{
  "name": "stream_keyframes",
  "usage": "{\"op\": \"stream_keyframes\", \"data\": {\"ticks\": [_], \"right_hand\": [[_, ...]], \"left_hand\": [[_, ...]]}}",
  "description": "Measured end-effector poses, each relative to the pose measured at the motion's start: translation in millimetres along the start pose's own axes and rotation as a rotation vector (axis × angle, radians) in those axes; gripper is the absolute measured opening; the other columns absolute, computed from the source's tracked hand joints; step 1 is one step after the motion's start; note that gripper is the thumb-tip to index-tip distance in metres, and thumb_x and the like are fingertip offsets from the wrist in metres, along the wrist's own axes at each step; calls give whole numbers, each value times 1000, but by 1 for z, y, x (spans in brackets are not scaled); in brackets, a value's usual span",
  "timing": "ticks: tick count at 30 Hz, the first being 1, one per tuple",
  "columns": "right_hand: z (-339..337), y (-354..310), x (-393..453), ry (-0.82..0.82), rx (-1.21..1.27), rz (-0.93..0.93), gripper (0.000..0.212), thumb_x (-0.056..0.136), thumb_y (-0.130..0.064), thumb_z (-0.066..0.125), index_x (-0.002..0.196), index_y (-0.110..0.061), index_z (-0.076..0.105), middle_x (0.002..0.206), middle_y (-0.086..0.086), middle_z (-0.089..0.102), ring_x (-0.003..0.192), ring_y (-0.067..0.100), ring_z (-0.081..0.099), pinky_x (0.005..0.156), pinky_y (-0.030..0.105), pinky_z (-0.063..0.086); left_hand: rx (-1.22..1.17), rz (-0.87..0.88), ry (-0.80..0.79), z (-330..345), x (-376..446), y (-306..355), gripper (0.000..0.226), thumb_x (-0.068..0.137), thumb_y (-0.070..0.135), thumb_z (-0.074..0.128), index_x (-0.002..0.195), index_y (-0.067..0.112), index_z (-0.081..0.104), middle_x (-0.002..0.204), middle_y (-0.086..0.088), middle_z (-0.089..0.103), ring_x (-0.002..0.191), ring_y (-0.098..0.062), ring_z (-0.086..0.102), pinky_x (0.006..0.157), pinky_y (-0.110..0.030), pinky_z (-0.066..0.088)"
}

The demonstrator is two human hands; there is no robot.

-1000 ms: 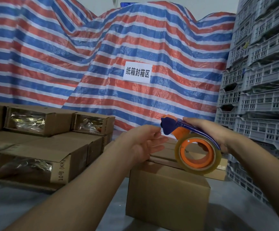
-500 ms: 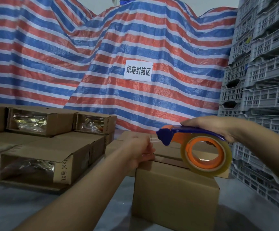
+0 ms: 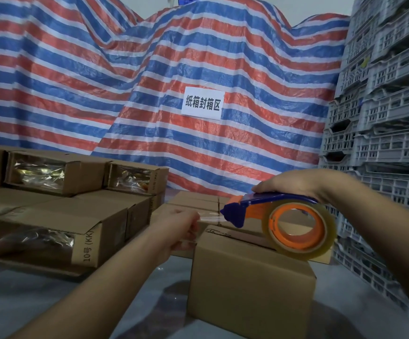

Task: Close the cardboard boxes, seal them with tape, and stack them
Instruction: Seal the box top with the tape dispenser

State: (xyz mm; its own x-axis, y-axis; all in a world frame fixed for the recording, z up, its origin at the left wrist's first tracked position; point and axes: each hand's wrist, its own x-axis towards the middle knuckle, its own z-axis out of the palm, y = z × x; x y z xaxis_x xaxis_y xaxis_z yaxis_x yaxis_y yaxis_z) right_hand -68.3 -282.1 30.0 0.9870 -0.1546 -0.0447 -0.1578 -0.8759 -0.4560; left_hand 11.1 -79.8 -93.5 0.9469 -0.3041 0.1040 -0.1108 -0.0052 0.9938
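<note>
A red, white and blue striped tarpaulin [image 3: 149, 77] covers the whole background, bearing a white paper sign [image 3: 202, 103] with printed characters. Stacked grey plastic crates [image 3: 384, 106] rise along the right edge of the view. A group of cardboard boxes [image 3: 59, 209] lies at the left on the grey floor [image 3: 22, 299], several with open ends showing crinkled clear wrapping inside; one flap is marked "10号 (KK)". The cardboard box [image 3: 250, 285] being worked on stands at centre, just in front of the person, its top flaps folded down and meeting at a seam. Further closed boxes [image 3: 196, 201] sit directly behind it. The tape dispenser [image 3: 279, 216], blue-framed with an orange hub and a roll of clear tape [image 3: 325, 231], is positioned over the box top, the roll touching or nearly touching the right portion of the top. The right hand [image 3: 298, 183] grips the dispenser from above, fingers wrapped over the blue handle. The left hand [image 3: 181, 228] is at the left top edge of the box, fingers curled and pinching the free end of the tape strip [image 3: 210, 217], which runs taut from the dispenser's blue nose to that hand.
</note>
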Motion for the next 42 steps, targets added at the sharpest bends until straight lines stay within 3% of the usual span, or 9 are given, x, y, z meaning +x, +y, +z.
{"op": "stream_keyframes", "data": {"ticks": [4, 8, 12, 15, 21, 30, 37, 40, 42], "right_hand": [[4, 0, 12, 21, 138, -29, 13, 102, -26, 53, 91, -23, 60, 90, -5, 63, 73, 4, 62, 58, 11, 54], [7, -15, 13, 8, -313, -78, 12, 106, -28, 49, 99, -33, 58, 81, -14, 65, 67, -6, 64, 54, 6, 46], [10, -26, 12, -48, -673, -81, 28, 108, -30, 46, 135, -29, 51, 118, -5, 68, 102, 2, 64, 60, 9, 40], [11, -26, 19, -69, -751, -85, 36, 108, -30, 44, 144, -28, 45, 135, 2, 61, 121, 16, 58, 68, 8, 33], [11, -30, 21, -123, -882, -149, 37, 104, -28, 53, 141, -28, 46, 129, 0, 62, 115, 14, 61, 86, 18, 44], [10, -31, 27, -163, -985, -182, 42, 103, -29, 54, 144, -25, 45, 138, 3, 59, 125, 18, 56, 100, 28, 43], [7, -26, 31, -165, -995, -190, 42, 102, -28, 57, 143, -29, 45, 134, -2, 60, 121, 15, 58, 83, 17, 43], [7, -25, 34, -172, -962, -187, 39, 102, -28, 57, 140, -28, 48, 127, -2, 63, 115, 14, 61, 77, 12, 44], [7, -25, 33, -162, -946, -198, 39, 101, -28, 58, 139, -26, 49, 126, -1, 64, 113, 14, 61, 76, 12, 44]], "left_hand": [[-15, -12, -37, -3, 6, -11, 11, 91, 12, 56, 96, 5, 63, 79, -9, 60, 71, -20, 57, 82, -40, 56], [-13, -32, -64, -9, 10, -21, 14, 91, 14, 57, 78, 12, 56, 61, 0, 53, 55, -13, 49, 59, -28, 49], [-48, -39, -79, -10, 12, -32, 20, 93, 17, 57, 73, 15, 56, 57, 3, 53, 50, -11, 47, 52, -24, 42], [-77, -51, -85, -11, 13, -37, 16, 94, 20, 58, 78, 15, 58, 62, 3, 56, 50, -9, 48, 51, -25, 42], [-57, -147, -130, -8, 13, -46, 19, 95, 26, 57, 78, 17, 57, 60, 3, 51, 52, -11, 44, 53, -24, 37], [-57, -311, -291, -2, 7, -47, 30, 95, 22, 46, 65, 24, 44, 60, 6, 33, 51, -9, 24, 53, -23, 14], [146, -319, -216, -6, 7, -50, 31, 98, 45, 47, 78, 21, 50, 65, 4, 42, 50, -9, 34, 44, -19, 26], [204, -183, -27, -7, 18, -37, 31, 102, 44, 40, 99, 15, 52, 80, -3, 44, 62, -13, 37, 51, -24, 30], [273, -77, -27, -4, 24, -26, 31, 101, 44, 41, 104, 16, 54, 85, -4, 46, 66, -14, 39, 53, -24, 32]]}}
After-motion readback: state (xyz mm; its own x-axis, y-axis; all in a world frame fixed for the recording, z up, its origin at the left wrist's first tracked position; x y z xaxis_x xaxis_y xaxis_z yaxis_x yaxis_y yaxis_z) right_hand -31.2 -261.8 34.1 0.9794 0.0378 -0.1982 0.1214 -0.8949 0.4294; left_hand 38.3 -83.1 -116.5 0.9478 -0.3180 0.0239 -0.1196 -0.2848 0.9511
